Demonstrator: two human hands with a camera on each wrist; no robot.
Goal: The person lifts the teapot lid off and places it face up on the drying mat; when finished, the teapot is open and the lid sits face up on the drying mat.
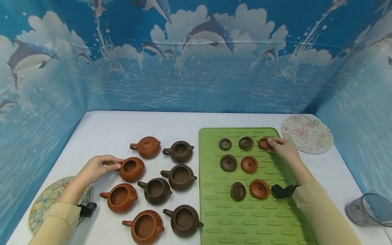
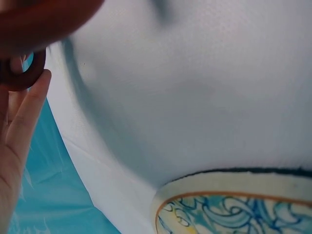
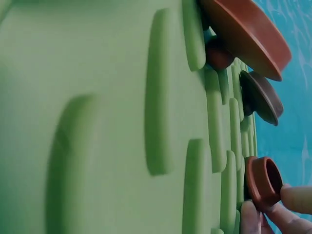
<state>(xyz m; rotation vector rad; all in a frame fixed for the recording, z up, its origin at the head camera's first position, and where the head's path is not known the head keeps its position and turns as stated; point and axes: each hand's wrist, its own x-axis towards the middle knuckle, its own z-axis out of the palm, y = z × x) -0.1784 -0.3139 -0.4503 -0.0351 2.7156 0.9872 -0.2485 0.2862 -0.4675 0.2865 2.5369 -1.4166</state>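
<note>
My left hand (image 1: 98,170) grips the handle of a lidless reddish-brown clay teapot (image 1: 134,174) on the white tabletop. In the left wrist view the fingers (image 2: 29,114) lie at the looped handle (image 2: 33,78). Over the back right of the green mat, my right hand (image 1: 285,148) pinches a small reddish lid (image 1: 263,143). The right wrist view shows thumb and fingers around this upturned lid (image 3: 261,184). Beside it lie two dark lids (image 1: 246,142) (image 1: 225,144). Behind the held teapot stands a reddish teapot with its lid on (image 1: 148,146).
Several lidless teapots, reddish (image 1: 119,198) and dark brown (image 1: 182,177), stand left of the green mat (image 1: 222,230). More lids (image 1: 249,164) lie on the mat. Round patterned mats lie at left (image 1: 45,207) and back right (image 1: 308,132). A grey transparent cup (image 1: 360,212) is at right.
</note>
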